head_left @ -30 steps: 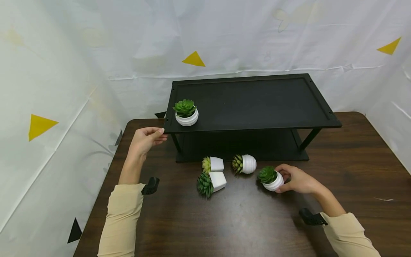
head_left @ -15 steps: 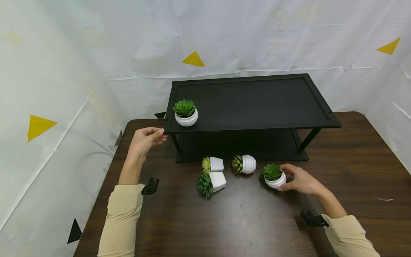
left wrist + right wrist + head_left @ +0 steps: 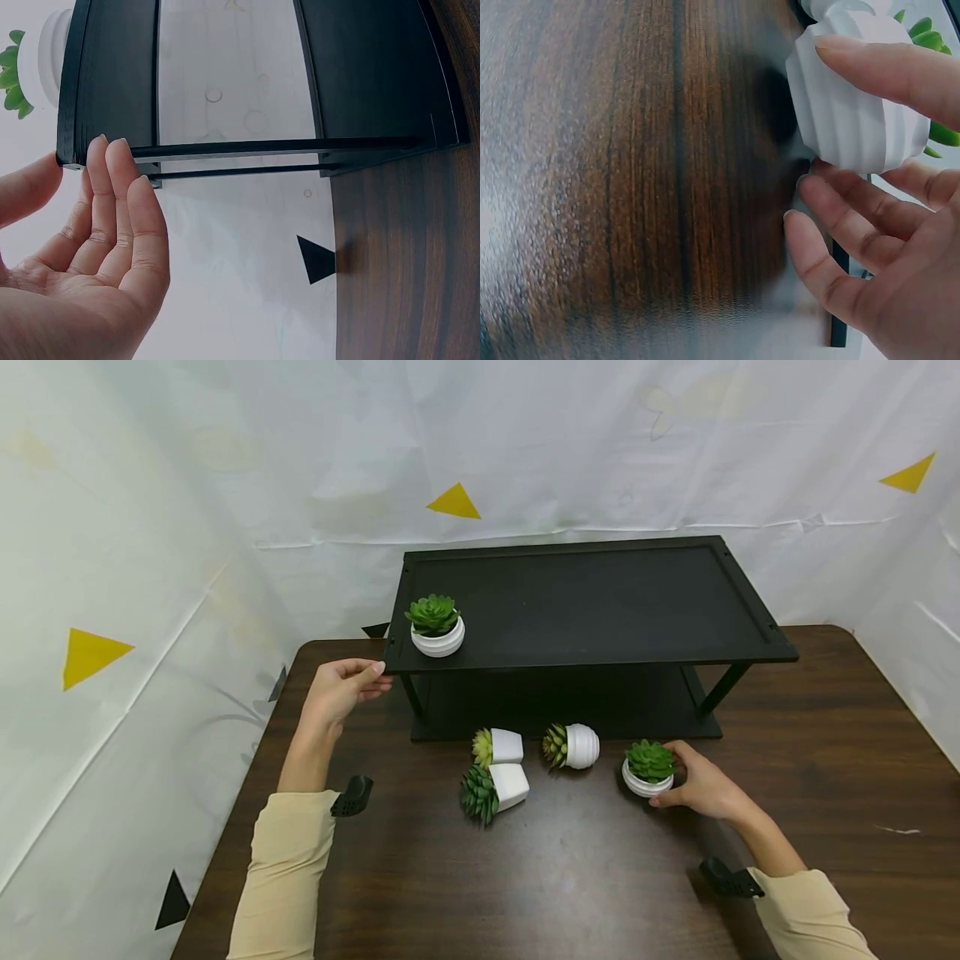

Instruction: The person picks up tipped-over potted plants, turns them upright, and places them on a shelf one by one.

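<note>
White and ridged, the small pot [image 3: 645,783] with its green plant [image 3: 650,762] is in the right hand [image 3: 705,783], thumb on one side and fingers on the other. It is at the right part of the bench [image 3: 570,877], in front of the black shelf [image 3: 585,602], its leaves mostly up. I can't tell if its bottom touches the bench. The left hand [image 3: 335,693] pinches the shelf's near left corner. Near that corner, another green plant [image 3: 437,627] stands on top. Three plants lie on their sides: a yellow-green plant [image 3: 482,747], a dark green plant [image 3: 478,795] and a round-potted plant [image 3: 582,747]. I think the step in hand is turning the held pot upright. The next move seems to call for a snug, gentle hold and a level pot.
</note>
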Tool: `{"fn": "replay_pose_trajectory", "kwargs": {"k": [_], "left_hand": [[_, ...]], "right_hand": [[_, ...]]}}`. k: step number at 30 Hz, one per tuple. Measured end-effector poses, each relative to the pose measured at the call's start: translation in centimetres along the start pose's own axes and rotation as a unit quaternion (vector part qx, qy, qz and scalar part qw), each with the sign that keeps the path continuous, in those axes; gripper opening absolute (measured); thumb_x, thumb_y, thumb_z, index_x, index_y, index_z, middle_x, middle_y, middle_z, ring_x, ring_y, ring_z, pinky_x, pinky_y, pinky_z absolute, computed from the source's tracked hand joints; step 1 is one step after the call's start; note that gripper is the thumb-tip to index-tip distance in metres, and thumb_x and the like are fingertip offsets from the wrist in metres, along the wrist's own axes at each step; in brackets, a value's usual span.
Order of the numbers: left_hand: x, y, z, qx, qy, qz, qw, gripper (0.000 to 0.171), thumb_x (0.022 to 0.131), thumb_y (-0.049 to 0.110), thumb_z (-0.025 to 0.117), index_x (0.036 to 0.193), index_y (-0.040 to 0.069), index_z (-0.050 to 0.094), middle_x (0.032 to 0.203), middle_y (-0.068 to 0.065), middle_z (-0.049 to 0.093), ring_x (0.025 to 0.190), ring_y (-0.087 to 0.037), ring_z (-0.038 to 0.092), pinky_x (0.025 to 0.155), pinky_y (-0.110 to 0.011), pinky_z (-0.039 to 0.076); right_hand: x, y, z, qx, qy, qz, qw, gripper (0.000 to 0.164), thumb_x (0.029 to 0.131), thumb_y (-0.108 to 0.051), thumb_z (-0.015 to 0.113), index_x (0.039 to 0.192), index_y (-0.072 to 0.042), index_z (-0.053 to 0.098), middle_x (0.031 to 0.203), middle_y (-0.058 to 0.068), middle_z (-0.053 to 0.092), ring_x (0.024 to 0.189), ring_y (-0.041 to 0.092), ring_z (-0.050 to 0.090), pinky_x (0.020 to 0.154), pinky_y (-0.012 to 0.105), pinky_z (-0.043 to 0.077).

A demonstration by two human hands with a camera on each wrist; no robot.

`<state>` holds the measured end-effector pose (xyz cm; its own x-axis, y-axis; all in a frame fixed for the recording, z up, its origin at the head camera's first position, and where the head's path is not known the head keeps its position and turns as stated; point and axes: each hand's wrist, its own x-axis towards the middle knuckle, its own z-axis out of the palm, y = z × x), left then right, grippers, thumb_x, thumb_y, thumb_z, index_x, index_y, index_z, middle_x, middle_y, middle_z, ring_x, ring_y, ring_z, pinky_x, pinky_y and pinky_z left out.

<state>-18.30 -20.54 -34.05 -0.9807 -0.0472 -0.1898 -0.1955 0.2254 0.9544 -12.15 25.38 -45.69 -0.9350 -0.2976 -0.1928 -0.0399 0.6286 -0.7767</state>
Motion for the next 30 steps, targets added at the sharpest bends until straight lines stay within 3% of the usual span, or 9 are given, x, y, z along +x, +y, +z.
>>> {"fn": "replay_pose_trajectory", "kwargs": {"k": [6, 16, 30], "left_hand": [[0.1, -0.2, 0.0, -0.001, -0.003, 0.006, 1.0000, 0.034, 0.093, 0.016, 0.056, 0.114, -0.009, 0.055, 0.083, 0.000, 0.064, 0.081, -0.013, 0.063, 0.081, -0.028, 0.050], [0.2, -0.2, 0.0, 0.003, 0.002, 0.004, 1.0000, 0.035, 0.092, 0.017, 0.056, 0.115, -0.009, 0.055, 0.083, 0.000, 0.064, 0.078, -0.011, 0.063, 0.081, -0.029, 0.050], [0.0, 0.0, 0.1, 0.002, 0.008, -0.004, 1.0000, 0.034, 0.092, 0.017, 0.057, 0.116, -0.007, 0.056, 0.084, -0.002, 0.063, 0.082, -0.015, 0.063, 0.081, -0.029, 0.050]], "right_hand": [[0.1, 0.2, 0.0, 0.014, -0.008, 0.002, 1.000, 0.071, 0.066, -0.010, 0.082, 0.118, 0.011, 0.037, 0.105, 0.020, 0.054, 0.092, 0.027, 0.055, 0.074, 0.037, 0.045], [0.2, 0.6, -0.6, 0.044, -0.045, -0.011, 0.998, 0.077, 0.069, -0.007, 0.079, 0.127, 0.013, 0.033, 0.111, 0.024, 0.052, 0.098, 0.029, 0.054, 0.073, 0.030, 0.049], [0.3, 0.3, -1.0, 0.035, -0.061, -0.013, 0.997, 0.076, 0.070, -0.010, 0.079, 0.128, 0.013, 0.035, 0.112, 0.022, 0.051, 0.095, 0.027, 0.054, 0.073, 0.032, 0.048]]}}
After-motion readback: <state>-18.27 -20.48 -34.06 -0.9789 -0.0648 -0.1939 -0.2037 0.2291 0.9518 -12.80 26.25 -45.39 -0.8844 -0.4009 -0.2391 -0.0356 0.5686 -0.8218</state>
